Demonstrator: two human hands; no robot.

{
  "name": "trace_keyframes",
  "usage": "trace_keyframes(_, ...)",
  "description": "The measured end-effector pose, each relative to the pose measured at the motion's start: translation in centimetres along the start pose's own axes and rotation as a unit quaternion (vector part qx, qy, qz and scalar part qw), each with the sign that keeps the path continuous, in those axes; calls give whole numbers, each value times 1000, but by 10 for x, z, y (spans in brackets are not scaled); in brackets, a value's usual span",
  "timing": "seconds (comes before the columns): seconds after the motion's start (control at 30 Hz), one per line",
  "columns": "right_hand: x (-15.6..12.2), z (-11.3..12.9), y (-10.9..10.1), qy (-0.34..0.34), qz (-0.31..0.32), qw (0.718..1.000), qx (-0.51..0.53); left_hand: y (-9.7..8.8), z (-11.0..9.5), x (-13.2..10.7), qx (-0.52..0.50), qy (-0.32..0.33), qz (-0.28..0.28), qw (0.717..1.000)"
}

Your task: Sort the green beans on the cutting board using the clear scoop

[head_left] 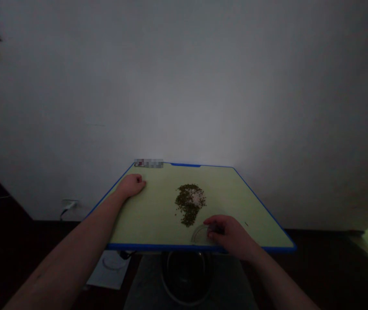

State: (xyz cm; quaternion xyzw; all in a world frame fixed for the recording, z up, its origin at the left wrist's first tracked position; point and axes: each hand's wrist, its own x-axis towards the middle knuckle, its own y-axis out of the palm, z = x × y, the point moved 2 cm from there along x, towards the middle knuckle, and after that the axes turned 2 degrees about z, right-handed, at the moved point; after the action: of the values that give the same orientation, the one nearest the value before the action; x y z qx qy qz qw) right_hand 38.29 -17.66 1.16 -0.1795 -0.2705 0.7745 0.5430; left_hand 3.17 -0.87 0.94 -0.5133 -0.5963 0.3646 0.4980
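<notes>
My left hand (132, 185) rests on the left part of the pale, blue-edged board (158, 232), its fingers curled in; nothing shows in it. Near the front edge, the fingers of my right hand (227, 232) are closed on a clear, curved piece that looks like a protractor (198, 231). Its arc points left and lies close to the board. Just beyond it is a spread of small green grains, like mung beans (184, 200). Whitish grains, like rice (197, 197), are mixed in on the pile's right side.
A dark round bowl (187, 275) stands below the board's front edge. A grey wall (184, 86) rises behind the board. At lower left are a plugged-in socket (70, 204) and a white sheet (109, 275) on the floor. A small dark speck (246, 224) lies on the board's right side.
</notes>
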Motion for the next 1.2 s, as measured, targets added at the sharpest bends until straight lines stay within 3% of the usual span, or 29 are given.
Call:
trace_keyframes(0.2,-5,-6,-6,5,1,1000,25,3,3,0,-1,13,-4,1000)
trace_keyframes(0.47,13,-14,-16,28,-98,994,-46,2,3,-1,-11,9,-10,1000)
trace_keyframes(0.6,23,-8,-12,10,-88,994,-68,-1,1,-1,-12,12,-12,1000)
trace_keyframes(0.87,15,-1,-10,4,-76,993,-90,-2,0,-3,-14,-7,-5,1000)
trace_keyframes(1.2,25,-4,-4,-1,-77,994,-71,2,4,-1,-13,6,-8,1000)
